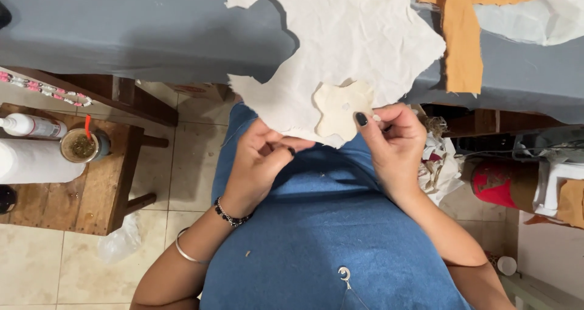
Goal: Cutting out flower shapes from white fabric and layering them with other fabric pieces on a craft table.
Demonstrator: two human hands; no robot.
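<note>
Landmark: I take the cream flower-shaped cutout as my reference; it lies on the lower edge of the large white fabric sheet, which hangs off the grey-covered table.
Right hand: my right hand sits just right of the cutout, thumb and forefinger pinched together on its right edge; the dark-nailed thumb presses on the cutout's lower right lobe.
Right-hand grip: closed in a fine pinch; something small and pale shows between the fingertips, but I cannot tell what it is.
Left hand: my left hand is below and left of the cutout, fingers curled inward under the white sheet's edge, touching the sheet, not the cutout itself.
Left-hand grip: loosely curled; I cannot tell whether it grips the fabric.
Orange cloth: up and right of the cutout, on the table.
Wooden stool: far left of the cutout, carrying a cup with a straw.
</note>
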